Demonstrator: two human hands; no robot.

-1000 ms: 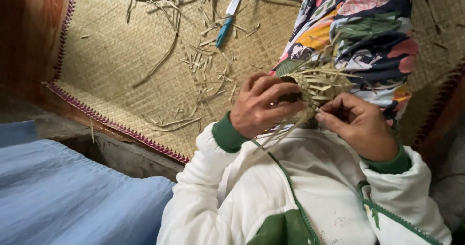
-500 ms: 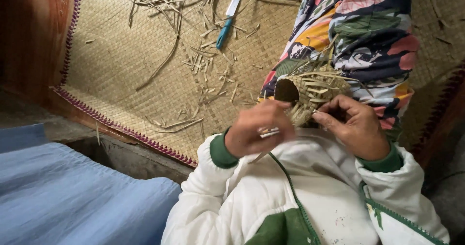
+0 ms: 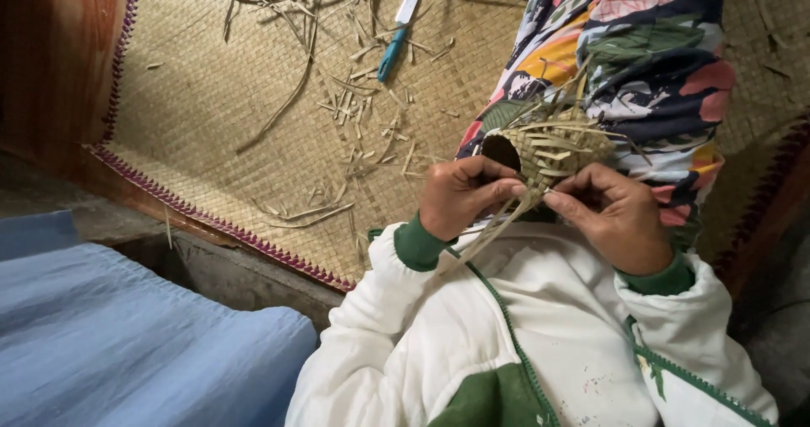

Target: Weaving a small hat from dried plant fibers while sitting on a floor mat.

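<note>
A small, half-woven basket of pale dry leaf strips rests on my lap, its dark round mouth turned to the left. My left hand grips its near rim and pinches loose strips that trail down over my white jacket. My right hand pinches a strip end at the basket's near side, fingertips almost touching the left hand's. Both wrists show green cuffs.
A woven straw mat with a purple stitched border lies ahead, strewn with leaf strips and offcuts. A knife with a blue handle lies on it at the top. Blue cloth fills the lower left. My legs wear colourful patterned fabric.
My left hand dropped toward my chest with strips half a second ago and has now come back up to the basket's rim. My right hand stayed at the basket.
</note>
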